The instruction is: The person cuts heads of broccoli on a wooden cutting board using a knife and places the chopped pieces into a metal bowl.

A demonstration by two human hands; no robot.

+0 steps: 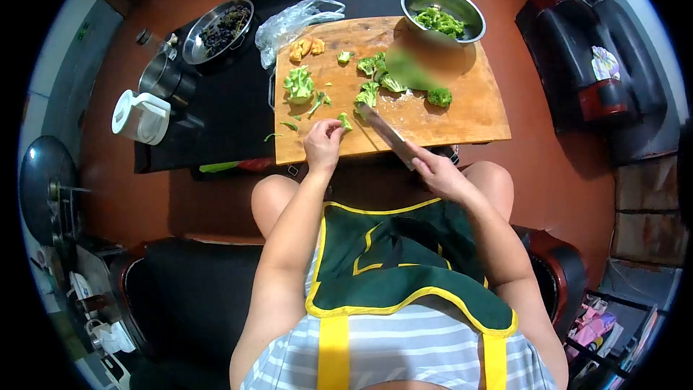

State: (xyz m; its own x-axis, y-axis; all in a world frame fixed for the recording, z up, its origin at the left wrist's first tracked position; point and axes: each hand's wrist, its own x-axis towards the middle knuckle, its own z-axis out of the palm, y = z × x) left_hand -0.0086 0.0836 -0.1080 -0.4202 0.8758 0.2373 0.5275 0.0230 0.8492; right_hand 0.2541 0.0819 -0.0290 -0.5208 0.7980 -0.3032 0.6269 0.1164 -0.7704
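Observation:
My right hand (438, 175) is wrapped round the handle of a kitchen knife (388, 132), its blade slanting up and left over the cutting board (462, 119). With fingers pinched together, my left hand (324, 142) holds a small broccoli floret (344, 122) near the board's front edge. Just beyond the knife tip lie cut broccoli florets (369, 92), and another floret (439, 97) sits to their right. A thick broccoli stalk (298, 84) stands left of them, with trimmings around it. A blurred patch hides part of the board at the upper right.
A steel bowl of green pieces (475, 22) stands at the board's far right corner. Orange-yellow pieces (306, 48) lie at its far left. Beyond are a plastic bag (278, 29), a basin of dark food (189, 47), a steel pot (155, 76) and a white-lidded pitcher (139, 127).

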